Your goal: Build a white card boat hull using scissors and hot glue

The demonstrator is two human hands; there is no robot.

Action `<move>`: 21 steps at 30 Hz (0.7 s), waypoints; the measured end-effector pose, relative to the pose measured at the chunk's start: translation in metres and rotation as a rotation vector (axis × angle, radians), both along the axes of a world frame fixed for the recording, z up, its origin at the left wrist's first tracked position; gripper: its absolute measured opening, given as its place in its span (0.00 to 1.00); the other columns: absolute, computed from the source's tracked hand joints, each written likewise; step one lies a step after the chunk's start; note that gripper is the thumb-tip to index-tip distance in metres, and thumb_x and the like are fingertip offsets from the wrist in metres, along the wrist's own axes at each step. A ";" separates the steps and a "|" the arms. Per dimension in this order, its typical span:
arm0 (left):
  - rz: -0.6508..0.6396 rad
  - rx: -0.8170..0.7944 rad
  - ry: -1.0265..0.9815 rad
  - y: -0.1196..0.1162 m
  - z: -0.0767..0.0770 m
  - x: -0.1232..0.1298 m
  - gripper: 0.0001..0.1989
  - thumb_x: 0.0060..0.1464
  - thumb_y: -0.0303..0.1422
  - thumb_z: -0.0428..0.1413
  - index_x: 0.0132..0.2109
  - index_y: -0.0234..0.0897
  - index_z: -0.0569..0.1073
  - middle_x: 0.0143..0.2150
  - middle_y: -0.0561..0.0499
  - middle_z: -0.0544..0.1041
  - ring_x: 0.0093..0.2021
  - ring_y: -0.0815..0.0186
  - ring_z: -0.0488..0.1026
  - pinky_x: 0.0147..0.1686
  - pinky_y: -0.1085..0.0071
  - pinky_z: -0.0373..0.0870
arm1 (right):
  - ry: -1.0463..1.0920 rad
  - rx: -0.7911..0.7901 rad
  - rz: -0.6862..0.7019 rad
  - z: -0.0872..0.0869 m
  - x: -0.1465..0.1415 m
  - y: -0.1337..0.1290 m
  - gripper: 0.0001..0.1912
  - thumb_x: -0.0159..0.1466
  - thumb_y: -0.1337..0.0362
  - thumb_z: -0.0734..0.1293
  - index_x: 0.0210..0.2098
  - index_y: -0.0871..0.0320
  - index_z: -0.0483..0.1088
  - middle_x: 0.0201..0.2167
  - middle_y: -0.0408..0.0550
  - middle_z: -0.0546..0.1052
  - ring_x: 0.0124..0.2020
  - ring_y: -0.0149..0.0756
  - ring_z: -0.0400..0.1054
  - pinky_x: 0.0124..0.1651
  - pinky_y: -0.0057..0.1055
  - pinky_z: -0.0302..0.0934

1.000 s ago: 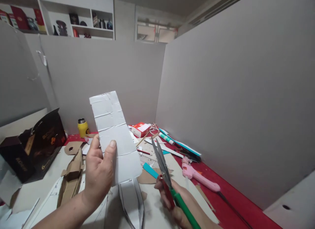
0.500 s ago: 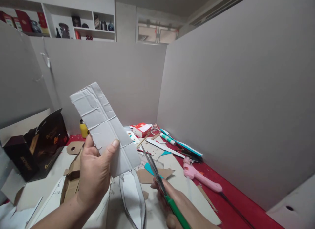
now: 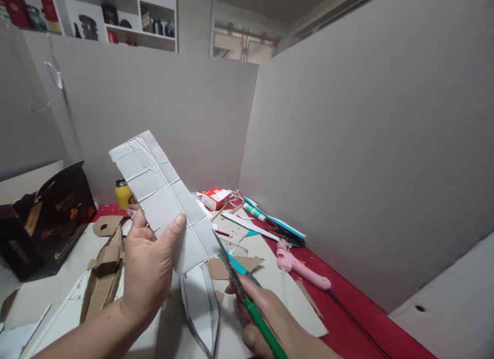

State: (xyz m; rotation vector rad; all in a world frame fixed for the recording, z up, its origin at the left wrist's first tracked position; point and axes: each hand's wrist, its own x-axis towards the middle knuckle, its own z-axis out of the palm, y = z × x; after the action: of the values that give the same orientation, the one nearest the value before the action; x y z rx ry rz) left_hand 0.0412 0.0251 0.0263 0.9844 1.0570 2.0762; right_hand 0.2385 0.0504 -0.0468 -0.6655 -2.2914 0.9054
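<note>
My left hand (image 3: 154,251) grips a white, creased cardboard strip (image 3: 162,194) by its lower part, thumb on the face and fingers behind. The strip is held tilted above the table. My right hand (image 3: 266,312) is closed around green-handled scissors (image 3: 254,310). The scissor blades point up and to the left, their tips close to the strip's lower right edge; whether they touch it I cannot tell. Below the strip lies a white pointed cardboard piece (image 3: 201,302) with dark edges. A brown cardboard scrap (image 3: 247,264) and a blue piece (image 3: 235,262) lie behind the blades.
A pink glue gun (image 3: 303,269) with a cord lies on the red tabletop (image 3: 355,318) at right. Behind it are a glue stick tube (image 3: 254,212) and a red box (image 3: 215,198). At left stand a dark box (image 3: 50,220) and a yellow jar (image 3: 124,194); folded brown cardboard (image 3: 104,276) lies nearer.
The scissors have moved left and nearer the strip's lower right edge. My left hand and strip stay nearly in place, while the background has shifted left and slightly up in view.
</note>
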 end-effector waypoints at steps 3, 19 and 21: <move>-0.001 -0.001 0.015 0.001 -0.002 0.000 0.29 0.50 0.34 0.64 0.58 0.41 0.67 0.49 0.43 0.80 0.44 0.56 0.79 0.43 0.59 0.78 | -0.013 -0.031 -0.006 0.001 0.000 -0.002 0.35 0.61 0.33 0.52 0.44 0.59 0.64 0.26 0.44 0.66 0.31 0.38 0.60 0.33 0.31 0.57; -0.055 -0.013 0.019 0.003 -0.007 0.001 0.28 0.51 0.34 0.64 0.58 0.41 0.66 0.51 0.43 0.79 0.45 0.57 0.79 0.44 0.61 0.77 | 0.085 -0.036 0.059 -0.023 -0.002 0.004 0.28 0.62 0.37 0.54 0.35 0.57 0.61 0.24 0.40 0.60 0.24 0.30 0.54 0.27 0.27 0.51; -0.067 0.002 0.022 0.003 -0.007 0.002 0.28 0.51 0.34 0.63 0.58 0.41 0.66 0.51 0.43 0.79 0.45 0.57 0.79 0.43 0.62 0.77 | 0.072 -0.038 0.054 -0.026 -0.002 0.004 0.27 0.62 0.38 0.55 0.35 0.57 0.60 0.24 0.40 0.61 0.24 0.31 0.54 0.26 0.27 0.51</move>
State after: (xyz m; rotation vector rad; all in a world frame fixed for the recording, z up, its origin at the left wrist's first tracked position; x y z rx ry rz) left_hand 0.0428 0.0286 0.0190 1.0320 1.0192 2.0168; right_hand 0.2369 0.0541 -0.0732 -0.5807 -2.2428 0.9845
